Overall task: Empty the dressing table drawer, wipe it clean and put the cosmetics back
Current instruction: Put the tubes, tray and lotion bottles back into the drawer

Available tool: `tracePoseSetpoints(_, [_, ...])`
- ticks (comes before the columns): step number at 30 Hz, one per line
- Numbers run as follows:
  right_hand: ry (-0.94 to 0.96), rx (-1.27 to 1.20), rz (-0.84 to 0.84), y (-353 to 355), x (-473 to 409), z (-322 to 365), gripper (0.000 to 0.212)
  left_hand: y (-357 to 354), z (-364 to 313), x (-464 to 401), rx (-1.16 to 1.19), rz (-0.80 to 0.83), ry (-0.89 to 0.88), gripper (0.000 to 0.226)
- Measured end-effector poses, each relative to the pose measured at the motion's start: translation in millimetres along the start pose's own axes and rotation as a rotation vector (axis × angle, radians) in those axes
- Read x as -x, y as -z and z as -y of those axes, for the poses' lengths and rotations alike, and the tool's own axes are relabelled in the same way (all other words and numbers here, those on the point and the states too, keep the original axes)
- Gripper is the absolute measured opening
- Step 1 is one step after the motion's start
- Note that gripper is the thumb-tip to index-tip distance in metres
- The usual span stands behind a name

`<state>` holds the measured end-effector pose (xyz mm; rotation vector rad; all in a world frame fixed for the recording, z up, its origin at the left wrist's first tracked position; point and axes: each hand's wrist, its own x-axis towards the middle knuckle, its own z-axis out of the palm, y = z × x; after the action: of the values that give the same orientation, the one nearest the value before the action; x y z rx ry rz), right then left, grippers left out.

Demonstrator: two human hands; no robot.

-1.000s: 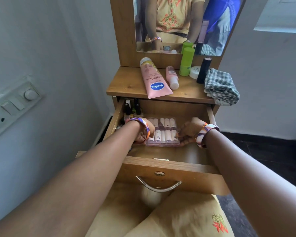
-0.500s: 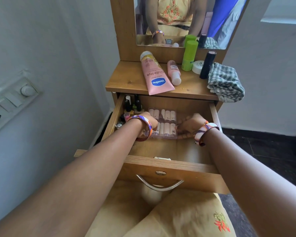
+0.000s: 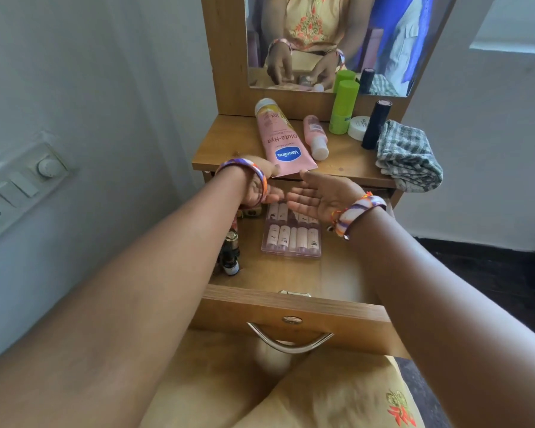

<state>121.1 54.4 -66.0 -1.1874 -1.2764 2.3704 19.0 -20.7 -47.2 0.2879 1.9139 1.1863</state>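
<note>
The wooden drawer (image 3: 291, 307) stands pulled out below the dressing table top (image 3: 229, 146). A clear pink case of small tubes (image 3: 291, 239) lies flat on the drawer floor. Small dark bottles (image 3: 231, 251) stand along the drawer's left side. My left hand (image 3: 260, 186) and my right hand (image 3: 318, 196) hover above the case near the table's front edge, fingers relaxed, palms facing each other, holding nothing. On the top lie a pink Vaseline tube (image 3: 281, 140) and a small pink bottle (image 3: 315, 137). A checked cloth (image 3: 406, 156) lies bunched at the right.
A green bottle (image 3: 343, 106), a white jar (image 3: 358, 127) and a dark tube (image 3: 376, 123) stand below the mirror (image 3: 337, 35). A wall with a switch panel (image 3: 22, 183) is close on the left. Dark floor lies to the right.
Both hands let go of the pink case in the drawer and rose above it, toward the table's front edge. The case stays on the drawer floor.
</note>
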Motion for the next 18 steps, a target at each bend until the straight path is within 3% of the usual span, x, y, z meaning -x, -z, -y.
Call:
tracePoseSetpoints(2, [-0.010,-0.044,-0.013,-5.2,-7.5,-3.2,0.037,-3.6,2.2,-3.6,0.062,0.022,-0.001,0.018])
tracePoseSetpoints(8, [-0.005,-0.120,0.012,-4.5,-13.0,-4.9,0.031,3.4,8.5,-3.8,0.109,0.067,-0.031,0.022])
tracePoseSetpoints(13, [0.074,-0.263,-0.017,0.1,-4.1,-5.5,0.012,17.2,19.0,15.6,-0.175,0.207,-0.137,0.018])
tracePoseSetpoints(15, [0.089,-0.212,0.001,12.3,1.2,-4.0,0.010,28.5,20.5,22.8,-0.327,0.103,-0.227,0.015])
tracePoseSetpoints(18, [0.083,-0.017,0.087,38.5,12.4,-1.0,0.009,43.7,17.7,26.8,-0.497,-0.244,-0.490,0.022])
